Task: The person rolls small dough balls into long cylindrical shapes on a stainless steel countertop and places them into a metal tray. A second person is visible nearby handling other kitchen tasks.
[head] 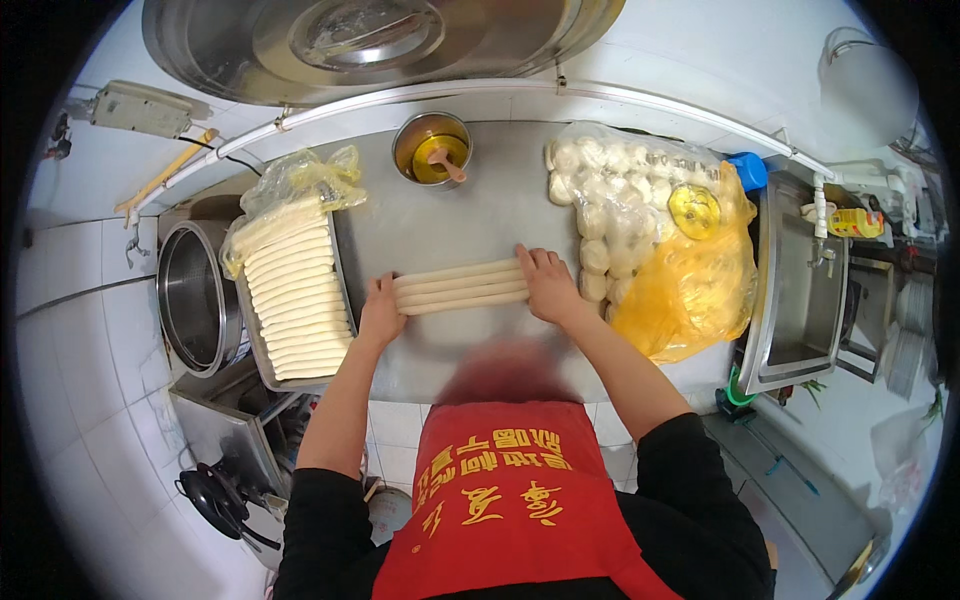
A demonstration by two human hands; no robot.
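Observation:
Several long dough strips [461, 287] lie side by side on the steel table [480, 217] in front of me. My left hand [382, 307] grips their left ends, fingers curled over them. At their right ends is my right hand [550, 283], its fingers closed around the tips. Left of my hands, a metal tray [347, 281] bears a row of similar dough strips [300, 307], its far end covered by clear plastic film [300, 184]. On the right, round dough balls [594, 256] sit under clear and orange plastic sheets [675, 292].
A metal pot [405, 129] of yellow oil with a brush or spoon handle [448, 165] stands at the table's back. A deep steel pot [166, 300] is beyond the tray at left. To the right is a steel sink [802, 300]. A white pipe [420, 88] runs along the wall.

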